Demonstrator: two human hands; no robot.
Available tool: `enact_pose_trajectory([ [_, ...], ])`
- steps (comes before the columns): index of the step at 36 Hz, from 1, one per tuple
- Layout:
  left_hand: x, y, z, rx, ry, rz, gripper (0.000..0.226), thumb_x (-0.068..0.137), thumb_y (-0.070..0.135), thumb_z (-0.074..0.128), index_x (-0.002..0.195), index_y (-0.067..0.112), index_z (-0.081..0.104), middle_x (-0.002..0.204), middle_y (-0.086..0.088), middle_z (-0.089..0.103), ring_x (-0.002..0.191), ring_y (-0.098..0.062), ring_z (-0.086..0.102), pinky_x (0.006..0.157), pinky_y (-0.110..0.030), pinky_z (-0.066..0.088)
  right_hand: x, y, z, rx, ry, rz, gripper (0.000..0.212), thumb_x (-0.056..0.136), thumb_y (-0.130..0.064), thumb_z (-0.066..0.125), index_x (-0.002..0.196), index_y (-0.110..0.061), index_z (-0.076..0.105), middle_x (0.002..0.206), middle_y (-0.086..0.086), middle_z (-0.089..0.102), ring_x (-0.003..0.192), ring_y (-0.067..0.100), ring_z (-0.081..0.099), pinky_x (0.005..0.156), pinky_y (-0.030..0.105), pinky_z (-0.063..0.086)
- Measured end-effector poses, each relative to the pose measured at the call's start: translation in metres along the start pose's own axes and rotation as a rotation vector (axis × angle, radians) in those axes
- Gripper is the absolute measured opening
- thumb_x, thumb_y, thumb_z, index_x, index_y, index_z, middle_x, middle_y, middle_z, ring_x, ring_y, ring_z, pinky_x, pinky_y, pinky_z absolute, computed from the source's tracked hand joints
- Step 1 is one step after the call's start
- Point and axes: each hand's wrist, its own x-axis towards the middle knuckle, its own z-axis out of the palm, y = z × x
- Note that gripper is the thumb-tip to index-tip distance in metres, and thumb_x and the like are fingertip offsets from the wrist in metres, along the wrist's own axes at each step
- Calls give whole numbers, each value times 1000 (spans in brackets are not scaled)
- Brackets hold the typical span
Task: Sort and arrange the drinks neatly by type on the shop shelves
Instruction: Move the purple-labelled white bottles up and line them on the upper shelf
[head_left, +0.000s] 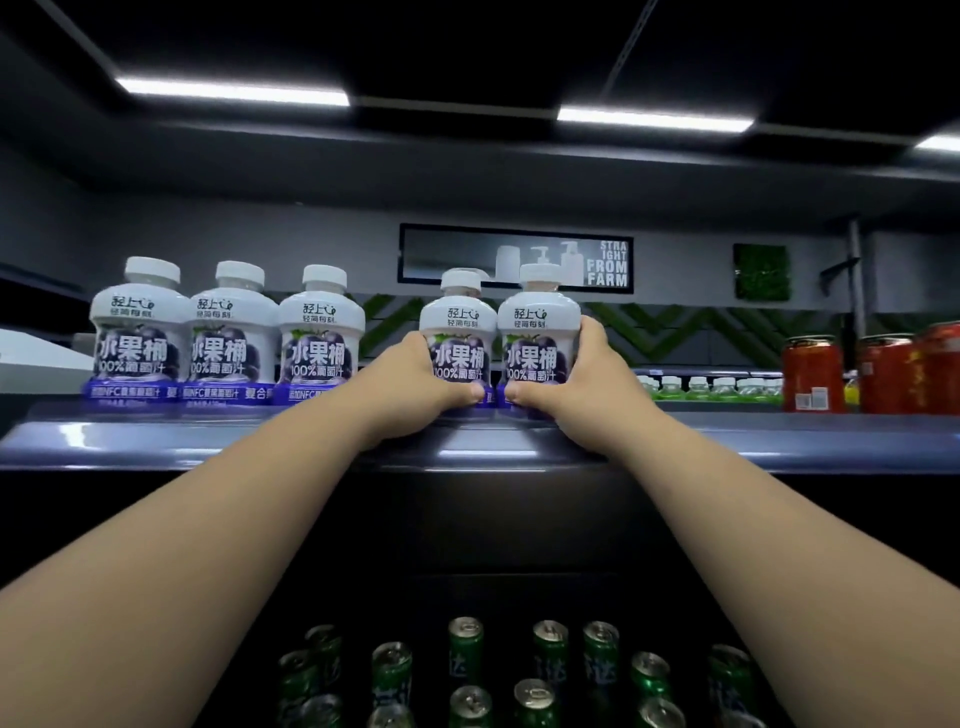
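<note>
Two white grape juice bottles with purple labels stand side by side on the top shelf (727, 441). My left hand (415, 379) grips the left bottle (457, 332) from its left side. My right hand (576, 379) grips the right bottle (537, 332) from its right side. Both thumbs press the bottle fronts near the base. Three matching grape juice bottles (223, 338) stand in a row further left on the same shelf, with a gap between them and the held pair.
Red drink cans (878, 371) stand at the shelf's right end. Small bottles with green labels (711, 387) sit on a far shelf behind. Several green cans (519, 675) stand on the dark lower shelf beneath my arms.
</note>
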Motion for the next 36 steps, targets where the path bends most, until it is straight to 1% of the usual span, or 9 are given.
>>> enact_pose_trajectory([
  [3, -9, 3, -5, 128, -8, 12, 76, 76, 66, 70, 130, 18, 46, 127, -3, 59, 109, -22, 57, 89, -38, 47, -3, -2, -2, -22, -9, 0, 90, 73, -55, 83, 142, -30, 32, 131, -7, 60, 115, 20, 60, 97, 43, 49],
  [9, -33, 8, -3, 601, 207, 125, 58, 90, 70, 45, 111, 16, 52, 103, -5, 64, 93, -26, 59, 71, -36, 46, -7, -8, -3, -95, -7, 64, 91, 74, -62, 78, 141, -24, 30, 132, -2, 58, 116, 25, 58, 92, 41, 47],
  [13, -46, -10, -16, 688, 405, 374, 51, 89, 57, 40, 112, 18, 65, 106, -1, 66, 97, -25, 61, 77, -38, 52, -8, -9, -3, -110, -29, 81, 81, 78, -67, 73, 134, -24, 33, 115, -6, 57, 99, 21, 54, 81, 38, 43],
  [16, -46, -33, -31, 708, 550, 497, 50, 80, 50, 48, 106, 14, 71, 109, -10, 66, 100, -34, 58, 83, -45, 49, -9, -11, 0, -146, -10, 96, 77, 76, -73, 68, 126, -23, 39, 116, -4, 61, 98, 23, 56, 79, 38, 44],
  [20, -47, -52, -40, 721, 539, 306, 65, 75, 57, 45, 127, 21, 57, 139, -15, 46, 133, -38, 38, 106, -52, 30, -8, -16, 5, -207, 8, 110, 76, 79, -71, 68, 126, -19, 40, 123, 2, 62, 107, 29, 60, 78, 38, 43],
  [24, -47, -57, -35, 672, 494, 213, 68, 79, 62, 34, 134, 29, 53, 155, -13, 27, 146, -35, 19, 114, -53, 16, -7, -17, 4, -175, -7, 117, 67, 78, -67, 71, 120, -22, 46, 118, -2, 64, 103, 26, 60, 80, 38, 46],
  [28, -46, -60, -31, 674, 494, 252, 63, 83, 61, 30, 128, 33, 64, 159, -17, 23, 148, -38, 14, 114, -47, 7, -7, -23, 4, -168, -43, 109, 64, 78, -65, 72, 120, -22, 48, 115, -3, 62, 100, 23, 58, 77, 37, 44],
  [31, -46, -61, -31, 685, 480, 254, 58, 86, 65, 28, 119, 40, 68, 164, -14, 14, 151, -38, 2, 118, -48, 0, -5, -31, 8, -139, -73, 102, 67, 77, -63, 75, 120, -20, 47, 115, -2, 61, 100, 22, 59, 81, 40, 50],
  [36, -46, -61, -30, 726, 453, 247, 68, 87, 71, 18, 98, 38, 76, 167, -11, -1, 151, -36, -13, 120, -49, -11, -4, -49, 21, -122, -108, 105, 68, 80, -57, 74, 124, -16, 43, 113, 0, 56, 98, 22, 57, 78, 39, 48],
])
